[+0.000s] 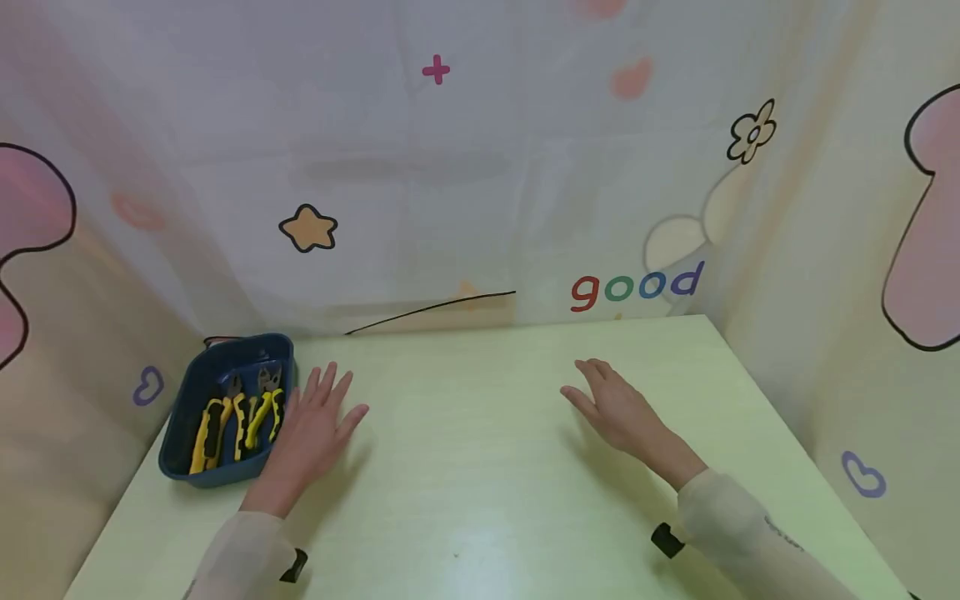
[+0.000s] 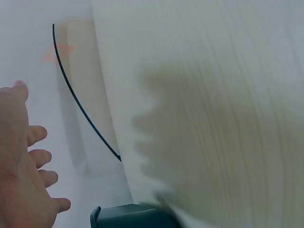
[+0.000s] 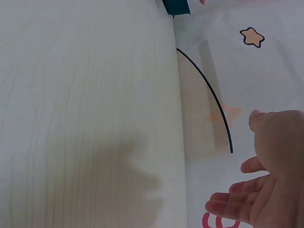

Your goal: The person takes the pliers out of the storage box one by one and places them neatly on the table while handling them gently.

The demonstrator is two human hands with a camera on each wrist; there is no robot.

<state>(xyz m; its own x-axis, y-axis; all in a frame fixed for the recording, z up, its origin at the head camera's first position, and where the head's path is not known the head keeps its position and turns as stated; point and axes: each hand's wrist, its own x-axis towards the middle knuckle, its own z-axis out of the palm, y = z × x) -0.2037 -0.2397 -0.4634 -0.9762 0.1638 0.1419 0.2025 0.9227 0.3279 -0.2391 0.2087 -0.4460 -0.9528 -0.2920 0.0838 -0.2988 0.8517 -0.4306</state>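
In the head view my left hand (image 1: 311,433) is held over the table (image 1: 465,433), fingers spread, just right of a dark blue bin (image 1: 225,477). Whether it touches the bin's rim cannot be told. Inside the bin lie several pliers (image 1: 241,425) with yellow and black handles. My right hand (image 1: 618,410) hovers over the table's right half, its fingers extended and holding nothing. The left wrist view has the left hand (image 2: 23,166) at its left edge and part of the bin (image 2: 135,217) below. In the right wrist view the right hand (image 3: 273,175) has loosely bent fingers.
A printed cloth (image 1: 465,192) hangs behind the table and along both sides, with a star, a flower and the word "good" on it. A thin black curved line (image 1: 431,308) runs across the cloth near the table's back edge.
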